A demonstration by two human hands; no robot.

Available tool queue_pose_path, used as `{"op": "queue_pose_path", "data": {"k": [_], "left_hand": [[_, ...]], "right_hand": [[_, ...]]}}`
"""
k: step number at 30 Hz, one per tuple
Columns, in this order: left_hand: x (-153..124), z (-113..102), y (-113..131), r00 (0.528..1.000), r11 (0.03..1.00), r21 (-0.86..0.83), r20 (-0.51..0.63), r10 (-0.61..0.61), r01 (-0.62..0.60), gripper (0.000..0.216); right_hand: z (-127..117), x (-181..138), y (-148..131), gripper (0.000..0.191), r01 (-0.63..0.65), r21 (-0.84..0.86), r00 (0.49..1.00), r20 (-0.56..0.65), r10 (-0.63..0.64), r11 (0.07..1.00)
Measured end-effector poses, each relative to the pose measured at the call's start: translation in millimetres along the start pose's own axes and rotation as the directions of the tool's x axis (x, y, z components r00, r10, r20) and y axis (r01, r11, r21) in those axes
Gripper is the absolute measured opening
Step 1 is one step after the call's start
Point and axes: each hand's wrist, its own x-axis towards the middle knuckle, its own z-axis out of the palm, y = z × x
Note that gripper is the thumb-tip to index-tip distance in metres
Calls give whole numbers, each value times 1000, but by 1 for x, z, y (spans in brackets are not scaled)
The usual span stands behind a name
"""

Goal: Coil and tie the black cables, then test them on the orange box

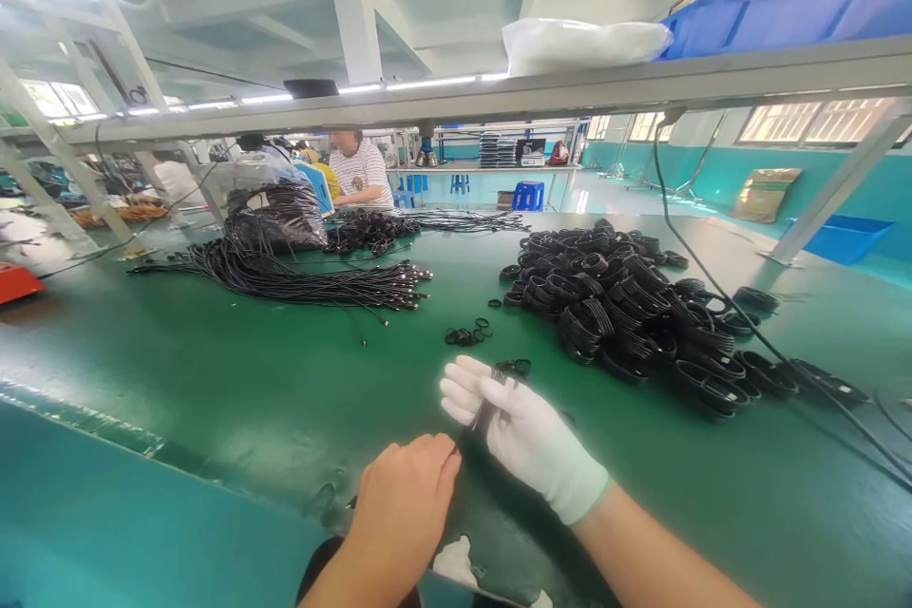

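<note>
My right hand, in a white glove with a pale green cuff, is closed around a bundled black cable above the table's near edge. Just left of it is my bare left hand, its fingers closed at the lower end of that cable. A short dark piece pokes out on the left side of this hand; its kind cannot be made out. Beyond the glove lie several small black ties. To the right is a large heap of coiled black cables.
Straight black cables with metal plugs lie at the back left beside a clear plastic bag of cables. A loose black cord hangs from the overhead shelf across the right side. Another person sits beyond the green table.
</note>
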Motion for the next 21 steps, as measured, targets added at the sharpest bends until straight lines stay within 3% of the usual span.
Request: {"op": "queue_pose_path", "data": {"k": [3, 6, 8, 10, 12, 16, 21], "left_hand": [[-1, -1, -2, 997, 994, 83, -28, 72, -69, 34], [3, -3, -13, 965, 959, 153, -81, 251, -237, 32], [8, -9, -22, 897, 898, 201, -137, 420, -390, 25], [14, -21, -31, 812, 821, 239, -162, 561, -519, 23], [20, -35, -38, 761, 769, 213, -136, 634, -603, 26], [33, -54, -44, 776, 776, -19, -50, 629, -630, 23], [45, -49, -45, 782, 776, -121, -9, 623, -619, 22]], "right_hand": [[2, -3, 6, 38, -21, -50, 1000, 10, 22, 999], [6, -5, 11, 37, -85, -115, 996, -21, 83, 990], [8, -7, 15, 33, -168, -146, 986, -7, 169, 975], [9, -8, 19, 23, -254, -136, 958, 99, 269, 958], [10, -9, 22, 16, -333, -109, 908, 231, 349, 937], [13, -10, 24, 22, -503, -85, 801, 330, 501, 860], [11, -13, 27, 23, -621, -65, 714, 365, 597, 781]]}}
